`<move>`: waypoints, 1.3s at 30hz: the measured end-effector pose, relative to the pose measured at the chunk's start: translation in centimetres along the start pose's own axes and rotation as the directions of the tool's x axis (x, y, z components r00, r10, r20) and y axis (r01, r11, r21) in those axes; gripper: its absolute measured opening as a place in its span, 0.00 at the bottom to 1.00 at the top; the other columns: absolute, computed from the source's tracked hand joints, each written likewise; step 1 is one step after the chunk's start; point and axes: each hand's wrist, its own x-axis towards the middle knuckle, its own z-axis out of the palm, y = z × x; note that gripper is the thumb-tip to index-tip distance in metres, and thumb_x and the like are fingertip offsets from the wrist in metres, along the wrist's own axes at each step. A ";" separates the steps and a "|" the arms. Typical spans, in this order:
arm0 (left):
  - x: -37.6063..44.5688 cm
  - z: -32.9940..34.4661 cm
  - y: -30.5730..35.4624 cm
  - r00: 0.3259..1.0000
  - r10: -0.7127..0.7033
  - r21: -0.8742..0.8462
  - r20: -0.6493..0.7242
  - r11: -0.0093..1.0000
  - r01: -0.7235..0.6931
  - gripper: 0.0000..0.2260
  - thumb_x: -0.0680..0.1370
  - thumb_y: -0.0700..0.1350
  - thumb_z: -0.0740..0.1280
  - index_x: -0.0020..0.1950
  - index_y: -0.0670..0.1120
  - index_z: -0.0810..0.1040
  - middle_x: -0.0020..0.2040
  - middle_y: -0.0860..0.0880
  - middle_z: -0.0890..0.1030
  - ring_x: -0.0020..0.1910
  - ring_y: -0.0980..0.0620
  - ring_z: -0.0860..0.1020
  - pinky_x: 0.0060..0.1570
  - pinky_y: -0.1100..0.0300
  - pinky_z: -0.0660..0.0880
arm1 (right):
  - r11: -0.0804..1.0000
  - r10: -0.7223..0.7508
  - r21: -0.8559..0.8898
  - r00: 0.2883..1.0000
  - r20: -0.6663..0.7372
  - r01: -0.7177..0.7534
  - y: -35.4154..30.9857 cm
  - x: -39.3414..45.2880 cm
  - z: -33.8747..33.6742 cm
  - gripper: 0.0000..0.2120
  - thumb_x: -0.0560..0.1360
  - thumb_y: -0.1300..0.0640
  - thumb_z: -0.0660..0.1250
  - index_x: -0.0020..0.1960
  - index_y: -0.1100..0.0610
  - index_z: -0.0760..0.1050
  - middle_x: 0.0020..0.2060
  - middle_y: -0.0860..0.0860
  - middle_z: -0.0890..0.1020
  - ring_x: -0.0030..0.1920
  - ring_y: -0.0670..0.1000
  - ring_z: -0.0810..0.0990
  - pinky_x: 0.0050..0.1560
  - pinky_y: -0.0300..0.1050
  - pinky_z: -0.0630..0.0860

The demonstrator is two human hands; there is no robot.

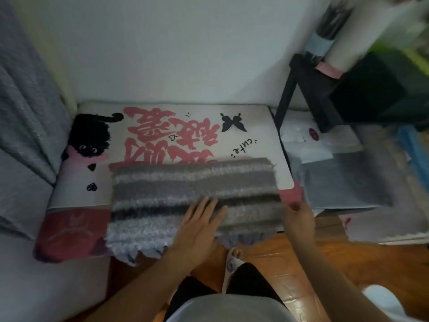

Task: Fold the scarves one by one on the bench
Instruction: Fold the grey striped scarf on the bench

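Note:
A fuzzy scarf (pixel 176 189) striped in grey, white and black lies flat across the near half of the bench (pixel 204 133), which carries a white cover printed with pink characters, a black cat and a butterfly. The scarf's fringed near edge hangs over the front of the bench. My left hand (pixel 199 226) lies flat on the scarf with fingers spread and straight. My right hand (pixel 299 219) is at the scarf's right end near the bench's front right corner; its fingers look curled at the edge, but blur hides the grip.
A grey curtain or blanket (pixel 25 117) hangs at the left. Right of the bench stand a black stand (pixel 301 94) and a pile of bags and papers (pixel 336 173). The wooden floor (pixel 301 263) and my slippered foot (pixel 233 259) are below.

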 end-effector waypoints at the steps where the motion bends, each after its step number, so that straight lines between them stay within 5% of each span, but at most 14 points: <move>1: 1.0 -0.3 0.6 1.000 0.006 0.007 0.012 1.000 -0.006 0.38 0.82 0.56 0.63 0.83 0.55 0.41 0.83 0.47 0.43 0.81 0.44 0.38 0.74 0.47 0.32 | 0.994 0.098 0.038 0.992 0.079 -0.101 1.2 0.5 -0.2 0.04 0.78 0.59 0.63 0.49 0.59 0.75 0.45 0.60 0.80 0.45 0.63 0.80 0.47 0.65 0.78; 3: 2.6 -0.8 1.8 1.000 0.013 0.050 0.027 0.999 -0.015 0.37 0.83 0.54 0.62 0.83 0.54 0.40 0.83 0.46 0.43 0.81 0.42 0.40 0.76 0.44 0.36 | 0.954 0.225 0.142 0.945 0.237 -0.263 2.5 1.1 -0.3 0.08 0.80 0.55 0.62 0.52 0.59 0.76 0.46 0.62 0.82 0.46 0.62 0.82 0.48 0.68 0.80; 6: 4.0 -1.0 2.0 0.999 -0.036 0.076 0.034 0.997 0.033 0.31 0.84 0.56 0.57 0.83 0.52 0.49 0.82 0.46 0.52 0.81 0.42 0.50 0.78 0.43 0.50 | 0.786 0.355 0.360 0.843 0.403 -0.503 1.9 1.9 -1.1 0.13 0.83 0.54 0.59 0.60 0.62 0.74 0.49 0.63 0.83 0.48 0.61 0.83 0.45 0.56 0.82; 8: 4.2 -1.7 1.9 0.991 -0.128 -0.172 -0.049 0.978 0.118 0.24 0.84 0.56 0.53 0.80 0.53 0.63 0.77 0.51 0.67 0.74 0.47 0.68 0.74 0.50 0.64 | 0.650 0.379 0.443 0.769 0.515 -0.617 1.3 3.0 -2.4 0.16 0.84 0.53 0.57 0.63 0.64 0.72 0.49 0.64 0.83 0.48 0.62 0.83 0.43 0.52 0.81; 10: 3.5 -3.1 1.9 0.946 -0.309 -0.564 -0.094 0.800 0.205 0.16 0.85 0.50 0.59 0.72 0.61 0.71 0.58 0.62 0.81 0.45 0.58 0.80 0.50 0.58 0.78 | 0.557 0.314 0.455 0.684 0.658 -0.694 0.8 4.2 -3.7 0.21 0.85 0.50 0.55 0.68 0.66 0.69 0.50 0.66 0.84 0.50 0.64 0.84 0.46 0.55 0.82; 12: 3.0 -4.3 1.7 0.907 -0.400 -0.704 -0.132 0.682 0.198 0.15 0.84 0.47 0.62 0.64 0.68 0.70 0.42 0.66 0.80 0.30 0.58 0.75 0.32 0.62 0.73 | 0.519 0.200 0.419 0.583 0.788 -0.745 -0.2 6.1 -4.3 0.27 0.85 0.45 0.55 0.75 0.63 0.62 0.53 0.67 0.83 0.55 0.66 0.83 0.57 0.60 0.79; 15: 2.3 -6.0 2.1 0.926 -0.299 -0.530 -0.232 0.837 0.137 0.14 0.83 0.61 0.57 0.68 0.65 0.72 0.59 0.74 0.73 0.48 0.64 0.77 0.44 0.67 0.75 | 0.421 0.048 0.430 0.493 0.869 -0.799 -3.0 10.2 -3.5 0.37 0.81 0.38 0.58 0.80 0.55 0.48 0.59 0.69 0.80 0.59 0.68 0.81 0.62 0.64 0.75; 19: 1.4 -4.0 2.3 0.980 -0.037 -0.170 -0.196 0.985 0.003 0.21 0.84 0.59 0.54 0.76 0.56 0.70 0.77 0.56 0.67 0.76 0.50 0.66 0.71 0.48 0.69 | 0.439 0.070 0.448 0.527 0.847 -0.779 -6.5 14.8 -2.1 0.39 0.79 0.37 0.63 0.79 0.59 0.54 0.60 0.60 0.75 0.48 0.60 0.82 0.51 0.58 0.79; 23: 0.8 -2.8 3.2 0.996 0.017 0.045 -0.091 0.999 -0.013 0.23 0.84 0.60 0.47 0.79 0.61 0.63 0.81 0.52 0.61 0.80 0.47 0.58 0.75 0.49 0.61 | 0.556 0.061 0.400 0.515 0.855 -0.729 -7.8 16.1 -2.0 0.23 0.80 0.44 0.65 0.67 0.59 0.70 0.44 0.55 0.74 0.29 0.53 0.79 0.32 0.43 0.78; 27: 1.6 -2.1 4.6 0.992 -0.057 0.036 -0.111 0.997 0.062 0.22 0.83 0.58 0.51 0.78 0.61 0.64 0.80 0.50 0.62 0.78 0.46 0.59 0.74 0.46 0.65 | 0.696 0.016 0.349 0.500 0.866 -0.628 -7.5 16.0 -0.3 0.08 0.80 0.51 0.66 0.53 0.55 0.78 0.46 0.56 0.80 0.42 0.55 0.80 0.49 0.50 0.78; 30: 1.5 -2.0 4.9 0.949 -0.281 -0.266 -0.144 0.935 0.236 0.21 0.84 0.60 0.52 0.78 0.63 0.65 0.81 0.58 0.56 0.79 0.50 0.59 0.70 0.47 0.72 | 0.922 -0.044 0.258 0.583 0.811 -0.290 -7.8 16.3 0.2 0.26 0.83 0.45 0.61 0.77 0.54 0.64 0.73 0.54 0.71 0.65 0.56 0.76 0.64 0.54 0.74; 33: 1.4 -2.8 5.1 0.900 -0.393 -0.462 -0.188 0.844 0.273 0.22 0.82 0.59 0.56 0.77 0.62 0.67 0.79 0.60 0.60 0.77 0.55 0.62 0.66 0.54 0.74 | 0.962 -0.148 0.259 0.631 0.762 -0.087 -6.9 16.7 0.4 0.29 0.85 0.44 0.52 0.82 0.51 0.48 0.79 0.51 0.58 0.76 0.55 0.62 0.72 0.54 0.64; 36: 1.2 -4.3 5.6 0.893 -0.386 -0.497 -0.231 0.836 0.233 0.20 0.82 0.56 0.59 0.74 0.60 0.72 0.74 0.61 0.70 0.73 0.59 0.68 0.64 0.59 0.75 | 0.919 -0.113 0.320 0.625 0.773 -0.230 -5.0 17.4 0.4 0.27 0.85 0.56 0.57 0.81 0.48 0.52 0.69 0.58 0.73 0.60 0.56 0.79 0.56 0.50 0.77; 39: 2.8 -8.0 5.5 0.801 -0.537 -0.575 -0.265 0.755 0.315 0.07 0.81 0.52 0.65 0.57 0.59 0.80 0.46 0.61 0.81 0.41 0.64 0.79 0.38 0.63 0.77 | 0.843 -0.171 0.465 0.685 0.708 -0.270 -3.7 17.1 0.7 0.26 0.80 0.72 0.60 0.74 0.55 0.62 0.50 0.59 0.77 0.32 0.48 0.80 0.31 0.43 0.79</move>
